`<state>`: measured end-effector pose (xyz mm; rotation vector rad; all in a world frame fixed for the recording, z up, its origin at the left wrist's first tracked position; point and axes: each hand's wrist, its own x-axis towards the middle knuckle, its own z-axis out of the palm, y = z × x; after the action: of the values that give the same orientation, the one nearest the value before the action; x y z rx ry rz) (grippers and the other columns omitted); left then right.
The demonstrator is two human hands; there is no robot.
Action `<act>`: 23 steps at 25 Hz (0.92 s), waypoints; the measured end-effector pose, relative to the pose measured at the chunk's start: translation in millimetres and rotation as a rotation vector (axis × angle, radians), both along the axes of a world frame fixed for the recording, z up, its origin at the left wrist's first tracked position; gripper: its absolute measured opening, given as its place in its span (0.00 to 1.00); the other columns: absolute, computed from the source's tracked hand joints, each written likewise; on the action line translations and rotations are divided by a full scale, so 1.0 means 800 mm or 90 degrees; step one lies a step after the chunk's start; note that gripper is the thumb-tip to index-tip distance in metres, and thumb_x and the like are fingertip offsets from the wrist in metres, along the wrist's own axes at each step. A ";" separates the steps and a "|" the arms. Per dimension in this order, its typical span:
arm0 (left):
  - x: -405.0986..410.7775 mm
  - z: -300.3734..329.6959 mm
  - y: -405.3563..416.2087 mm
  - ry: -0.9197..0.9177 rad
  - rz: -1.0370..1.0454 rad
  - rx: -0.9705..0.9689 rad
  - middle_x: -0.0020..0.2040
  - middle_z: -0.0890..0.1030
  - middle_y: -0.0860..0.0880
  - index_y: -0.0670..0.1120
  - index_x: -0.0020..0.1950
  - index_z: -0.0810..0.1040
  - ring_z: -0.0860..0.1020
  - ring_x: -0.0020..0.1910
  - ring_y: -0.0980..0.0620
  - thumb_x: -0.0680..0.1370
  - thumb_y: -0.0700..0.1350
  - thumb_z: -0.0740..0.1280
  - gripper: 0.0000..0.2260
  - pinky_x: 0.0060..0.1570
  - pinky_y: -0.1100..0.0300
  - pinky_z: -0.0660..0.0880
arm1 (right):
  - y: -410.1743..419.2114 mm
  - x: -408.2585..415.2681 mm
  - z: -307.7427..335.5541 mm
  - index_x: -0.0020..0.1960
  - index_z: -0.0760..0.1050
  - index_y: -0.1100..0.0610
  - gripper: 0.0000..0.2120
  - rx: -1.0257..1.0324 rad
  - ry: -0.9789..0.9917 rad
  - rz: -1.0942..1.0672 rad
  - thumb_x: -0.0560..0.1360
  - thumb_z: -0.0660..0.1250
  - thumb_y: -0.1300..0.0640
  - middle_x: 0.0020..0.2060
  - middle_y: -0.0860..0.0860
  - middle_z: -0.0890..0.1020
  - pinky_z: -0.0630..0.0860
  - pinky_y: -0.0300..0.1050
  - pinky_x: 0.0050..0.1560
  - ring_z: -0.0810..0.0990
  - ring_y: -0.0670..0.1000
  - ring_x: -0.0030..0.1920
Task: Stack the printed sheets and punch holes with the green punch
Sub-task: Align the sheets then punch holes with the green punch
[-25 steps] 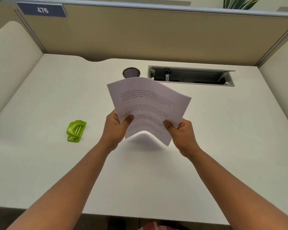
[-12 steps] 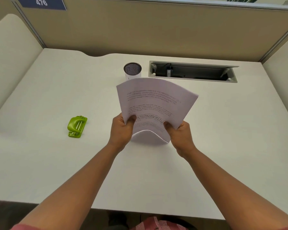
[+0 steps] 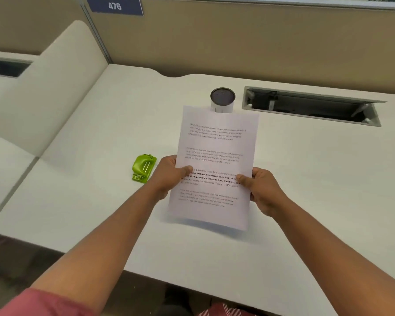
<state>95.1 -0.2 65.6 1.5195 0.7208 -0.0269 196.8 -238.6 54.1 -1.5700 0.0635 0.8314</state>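
1. Printed sheets sit in the middle of the frame, held up off the white table. The bottom edge floats just above the table and throws a soft shadow under it.
2. Left hand pinches the left edge of the paper, thumb on top of the print. Right hand pinches the right edge the same way. Both hands are closed on the paper.
3. I cannot tell how many sheets are in the pile; from the front it looks like one page.
4. I think the step now is making the pile neat. To do it well, loosen the pinch a little, tap the bottom edge on the table, and let the pages slide until all sides line up. Squeezing too hard could bend the paper.
5. Green punch lies flat on the table just left of the left hand, not touched by it. The neat edge will need to go into its slot, so keep the pile tight on the way over.
6. Farther back, a small round cup stands just behind the top of the paper.
7. Right of the cup, a long open slot is cut into the table.
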 end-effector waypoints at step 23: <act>-0.013 -0.064 0.108 0.138 0.174 0.176 0.34 0.70 0.46 0.42 0.38 0.75 0.67 0.34 0.48 0.75 0.45 0.74 0.11 0.34 0.58 0.63 | 0.011 0.006 -0.040 0.60 0.79 0.64 0.11 -0.081 0.125 -0.021 0.79 0.67 0.67 0.53 0.60 0.86 0.83 0.59 0.51 0.86 0.62 0.51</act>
<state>85.0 85.8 14.5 1.6826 1.1393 0.1190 201.8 -229.5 21.9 -1.5970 0.2890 0.9690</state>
